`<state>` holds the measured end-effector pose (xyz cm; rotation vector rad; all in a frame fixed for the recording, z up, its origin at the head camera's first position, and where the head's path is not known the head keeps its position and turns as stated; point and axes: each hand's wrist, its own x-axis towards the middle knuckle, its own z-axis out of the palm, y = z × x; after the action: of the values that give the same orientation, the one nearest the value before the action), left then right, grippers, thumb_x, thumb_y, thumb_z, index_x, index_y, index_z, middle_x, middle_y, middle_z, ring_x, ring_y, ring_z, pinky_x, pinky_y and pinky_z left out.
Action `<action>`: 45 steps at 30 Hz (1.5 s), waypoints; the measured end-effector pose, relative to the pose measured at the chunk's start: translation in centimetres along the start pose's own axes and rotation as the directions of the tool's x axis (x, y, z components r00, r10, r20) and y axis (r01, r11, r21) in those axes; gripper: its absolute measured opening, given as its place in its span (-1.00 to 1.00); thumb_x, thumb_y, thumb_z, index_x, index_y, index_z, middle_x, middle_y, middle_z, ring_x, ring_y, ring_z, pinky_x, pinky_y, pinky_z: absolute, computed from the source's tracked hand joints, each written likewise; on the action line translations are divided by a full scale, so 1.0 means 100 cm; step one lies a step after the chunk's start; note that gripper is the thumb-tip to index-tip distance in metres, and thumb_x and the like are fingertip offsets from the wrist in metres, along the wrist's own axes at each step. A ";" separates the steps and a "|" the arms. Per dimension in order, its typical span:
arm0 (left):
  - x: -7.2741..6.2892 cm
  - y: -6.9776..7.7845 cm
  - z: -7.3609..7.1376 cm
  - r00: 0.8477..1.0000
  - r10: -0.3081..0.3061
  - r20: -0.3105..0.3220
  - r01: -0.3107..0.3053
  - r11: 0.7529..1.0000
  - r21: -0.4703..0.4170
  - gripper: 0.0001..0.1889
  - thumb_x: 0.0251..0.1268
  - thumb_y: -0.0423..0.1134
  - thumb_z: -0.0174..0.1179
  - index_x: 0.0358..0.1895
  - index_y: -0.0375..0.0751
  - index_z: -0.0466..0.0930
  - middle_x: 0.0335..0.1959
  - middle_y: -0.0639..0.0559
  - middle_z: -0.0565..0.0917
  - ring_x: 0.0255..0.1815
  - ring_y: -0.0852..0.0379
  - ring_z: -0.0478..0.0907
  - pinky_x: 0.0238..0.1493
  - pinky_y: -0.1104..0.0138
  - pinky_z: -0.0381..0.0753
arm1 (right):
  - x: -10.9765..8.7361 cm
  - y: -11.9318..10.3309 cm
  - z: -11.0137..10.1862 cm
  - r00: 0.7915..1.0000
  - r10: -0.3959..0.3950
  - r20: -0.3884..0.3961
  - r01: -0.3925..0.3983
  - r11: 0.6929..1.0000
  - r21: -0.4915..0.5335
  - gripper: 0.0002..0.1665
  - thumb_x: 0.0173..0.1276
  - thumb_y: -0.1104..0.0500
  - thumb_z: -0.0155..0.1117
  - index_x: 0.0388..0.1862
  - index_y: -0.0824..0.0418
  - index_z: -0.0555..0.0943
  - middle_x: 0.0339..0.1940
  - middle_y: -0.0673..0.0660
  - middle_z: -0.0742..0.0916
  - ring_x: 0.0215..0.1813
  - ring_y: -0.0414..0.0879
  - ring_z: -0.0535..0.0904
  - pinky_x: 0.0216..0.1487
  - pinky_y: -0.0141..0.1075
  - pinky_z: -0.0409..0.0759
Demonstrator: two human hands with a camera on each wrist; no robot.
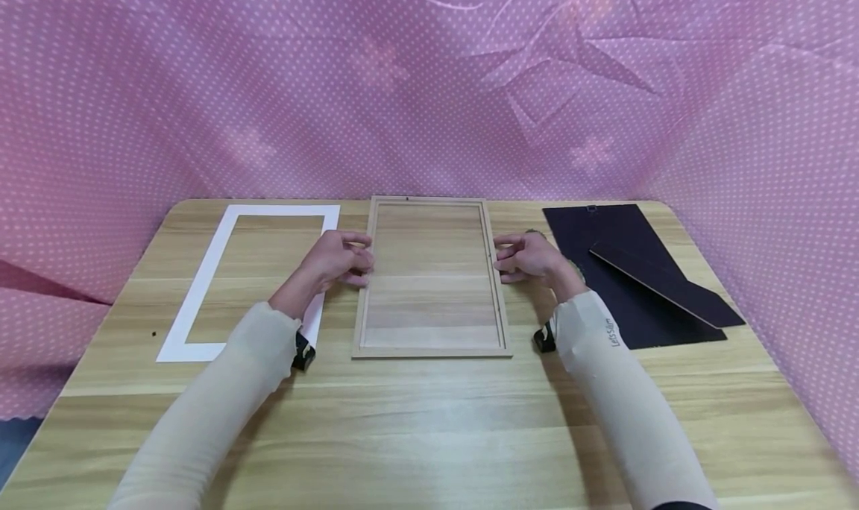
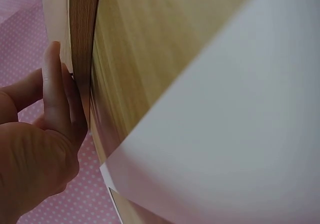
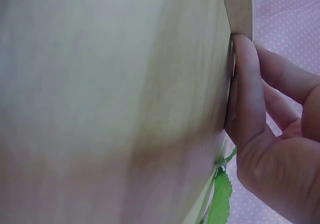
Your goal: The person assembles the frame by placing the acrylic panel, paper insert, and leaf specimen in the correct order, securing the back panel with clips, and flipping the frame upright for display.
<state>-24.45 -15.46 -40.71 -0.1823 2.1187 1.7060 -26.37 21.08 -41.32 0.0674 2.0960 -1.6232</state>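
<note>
A light wooden picture frame (image 1: 432, 352) lies in the middle of the table, the wood grain showing through its inside. My left hand (image 1: 338, 259) holds its left side rail around mid-height, fingers bent against the edge. Opposite it, my right hand (image 1: 533, 259) holds the right rail in the same way. The left wrist view has the frame's side (image 2: 84, 43) upright beside the fingers (image 2: 54, 93). In the right wrist view, fingers (image 3: 248, 83) press close along the frame's edge (image 3: 239, 8).
Left of the frame lies a white mat border (image 1: 194, 301), partly under the left forearm. At right is a black backing board (image 1: 577, 230) with a folding stand leg (image 1: 658, 282) angled out. A green leaf (image 3: 220, 199) shows near the right hand. Pink dotted cloth (image 1: 429, 85) hangs behind the table.
</note>
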 end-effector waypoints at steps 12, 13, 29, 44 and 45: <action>-0.001 0.000 0.000 1.000 0.011 -0.010 -0.010 0.999 0.052 -0.39 0.37 -0.55 0.20 0.47 -0.38 0.31 0.04 -0.33 0.59 -0.11 -0.08 0.67 -0.17 0.25 0.83 | 0.002 0.002 0.001 1.000 -0.011 0.003 0.011 1.000 -0.007 -0.23 0.35 0.58 0.22 0.52 0.39 0.29 -0.13 0.16 0.58 -0.22 -0.17 0.66 -0.13 -0.27 0.82; -0.001 0.000 0.001 1.000 0.015 -0.010 -0.015 0.998 0.059 -0.39 0.37 -0.55 0.20 0.47 -0.39 0.31 0.05 -0.33 0.59 -0.11 -0.08 0.68 -0.17 0.26 0.83 | 0.002 0.001 0.001 1.000 -0.014 0.005 0.014 1.000 -0.011 -0.23 0.35 0.58 0.22 0.53 0.40 0.29 -0.13 0.16 0.58 -0.22 -0.17 0.66 -0.13 -0.27 0.82; 0.002 0.001 0.000 0.999 -0.004 -0.036 0.006 0.998 0.061 -0.42 0.32 -0.55 0.26 0.41 -0.36 0.39 0.03 -0.33 0.61 -0.16 -0.04 0.70 -0.15 0.27 0.82 | 0.001 -0.001 0.000 1.000 -0.006 0.003 0.006 1.000 -0.002 -0.23 0.35 0.59 0.20 0.53 0.40 0.27 -0.07 0.22 0.54 -0.22 -0.17 0.64 -0.13 -0.31 0.81; 0.003 0.002 0.000 1.000 -0.018 -0.020 0.019 0.997 0.070 -0.50 0.32 -0.52 0.27 0.32 -0.40 0.45 0.00 -0.30 0.58 -0.16 -0.03 0.69 -0.12 0.28 0.82 | 0.001 -0.001 0.000 1.000 0.000 -0.002 0.000 1.000 -0.001 -0.23 0.35 0.59 0.20 0.52 0.38 0.30 -0.08 0.21 0.55 -0.21 -0.16 0.66 -0.16 -0.28 0.82; 0.002 0.002 0.000 1.000 -0.017 -0.019 0.018 0.997 0.072 -0.50 0.32 -0.52 0.27 0.32 -0.40 0.45 0.00 -0.30 0.58 -0.16 -0.03 0.69 -0.12 0.28 0.82 | 0.001 -0.001 0.000 1.000 -0.001 -0.001 0.001 1.000 -0.002 -0.23 0.35 0.58 0.21 0.53 0.38 0.30 -0.08 0.21 0.56 -0.21 -0.16 0.65 -0.15 -0.28 0.82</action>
<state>-24.75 -15.39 -40.61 -0.1959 2.1818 1.6216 -26.53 20.97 -41.27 0.0667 2.0988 -1.6224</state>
